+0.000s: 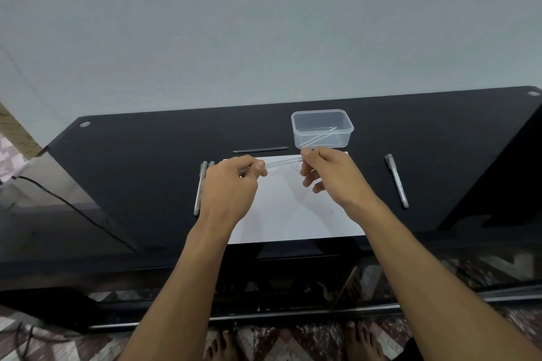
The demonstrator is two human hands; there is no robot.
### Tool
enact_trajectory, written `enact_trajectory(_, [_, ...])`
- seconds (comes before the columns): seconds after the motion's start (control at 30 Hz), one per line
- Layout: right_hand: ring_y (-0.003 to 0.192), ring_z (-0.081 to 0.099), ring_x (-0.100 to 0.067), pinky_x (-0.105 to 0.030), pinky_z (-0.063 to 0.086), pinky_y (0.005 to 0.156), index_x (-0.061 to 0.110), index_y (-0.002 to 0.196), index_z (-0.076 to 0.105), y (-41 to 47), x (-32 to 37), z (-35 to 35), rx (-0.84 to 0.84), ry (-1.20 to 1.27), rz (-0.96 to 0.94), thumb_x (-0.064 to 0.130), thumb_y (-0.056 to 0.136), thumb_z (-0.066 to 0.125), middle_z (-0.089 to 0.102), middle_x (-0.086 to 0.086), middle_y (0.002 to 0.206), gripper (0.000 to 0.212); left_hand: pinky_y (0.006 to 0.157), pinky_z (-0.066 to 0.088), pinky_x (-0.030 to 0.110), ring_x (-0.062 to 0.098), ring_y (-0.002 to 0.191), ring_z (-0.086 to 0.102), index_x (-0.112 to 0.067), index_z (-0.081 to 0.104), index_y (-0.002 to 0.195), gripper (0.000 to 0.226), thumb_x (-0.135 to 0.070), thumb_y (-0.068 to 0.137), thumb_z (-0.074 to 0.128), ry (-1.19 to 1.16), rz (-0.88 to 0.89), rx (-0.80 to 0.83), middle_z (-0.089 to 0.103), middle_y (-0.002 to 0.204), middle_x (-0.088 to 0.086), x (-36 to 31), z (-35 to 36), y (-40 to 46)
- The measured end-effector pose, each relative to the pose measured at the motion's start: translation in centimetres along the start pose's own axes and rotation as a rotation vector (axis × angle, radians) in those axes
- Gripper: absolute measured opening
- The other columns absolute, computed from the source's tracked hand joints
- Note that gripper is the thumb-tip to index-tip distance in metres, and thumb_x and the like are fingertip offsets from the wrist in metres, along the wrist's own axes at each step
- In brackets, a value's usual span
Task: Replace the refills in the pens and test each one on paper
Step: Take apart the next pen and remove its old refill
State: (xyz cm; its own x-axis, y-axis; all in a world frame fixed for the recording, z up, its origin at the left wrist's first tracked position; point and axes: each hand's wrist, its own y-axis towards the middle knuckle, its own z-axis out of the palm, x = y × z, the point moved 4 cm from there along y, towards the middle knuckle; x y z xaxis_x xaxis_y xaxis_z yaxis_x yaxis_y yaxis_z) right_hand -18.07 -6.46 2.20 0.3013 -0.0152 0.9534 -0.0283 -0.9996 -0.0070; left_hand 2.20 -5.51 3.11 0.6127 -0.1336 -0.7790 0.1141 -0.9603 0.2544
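Above a white sheet of paper (287, 214) with a few ink scribbles, my left hand (231, 182) grips one end of a clear pen barrel (283, 162). My right hand (325, 173) pinches the other end between thumb and forefinger, the other fingers spread loosely. A dark refill (260, 150) lies on the table just behind the paper. A clear plastic box (322, 129) behind it holds a few pale refills. Two pens (201, 187) lie left of the paper and one pen (396, 180) lies to the right.
Everything rests on a glossy black table (146, 161) against a plain wall. The paper's near edge reaches the table's front edge. A cable (67, 205) runs along the lower surface on the left. My bare feet stand on patterned floor tiles below.
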Motion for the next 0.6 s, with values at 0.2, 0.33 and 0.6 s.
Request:
enact_trajectory(0.2, [0.087, 0.072, -0.016, -0.029, 0.056, 0.071, 0.018, 0.115, 0.067, 0.07, 0.19, -0.11, 0.028, 0.067, -0.057, -0.010, 0.093, 0.058, 0.067, -0.005, 0.112, 0.036, 0.052, 0.036, 0.023, 0.007, 0.045, 0.042, -0.028, 0.074, 0.078, 0.027, -0.033, 0.099, 0.058, 0.021, -0.006, -0.013, 0.053, 0.047, -0.018, 0.33, -0.19, 0.17])
enact_trajectory(0.33, [0.084, 0.075, -0.017, -0.032, 0.059, 0.073, 0.015, 0.113, 0.070, 0.04, 0.26, 0.25, 0.033, 0.096, 0.006, 0.032, 0.103, 0.067, 0.073, -0.005, 0.106, 0.020, 0.052, 0.037, 0.022, 0.008, 0.044, 0.041, -0.029, 0.074, 0.079, 0.027, -0.035, 0.099, 0.058, 0.030, 0.011, -0.013, 0.052, 0.047, -0.016, 0.34, -0.04, 0.24])
enact_trajectory(0.6, [0.074, 0.072, -0.017, -0.032, 0.056, 0.070, 0.009, 0.106, 0.070, 0.74, -0.47, -0.43, -0.015, 0.047, 0.008, 0.019, 0.109, 0.056, 0.075, -0.007, 0.094, 0.018, 0.063, 0.052, 0.031, 0.010, 0.050, 0.050, -0.029, 0.076, 0.083, 0.026, -0.037, 0.100, 0.058, 0.038, -0.011, 0.027, 0.060, 0.054, -0.015, 0.74, -0.29, 0.36])
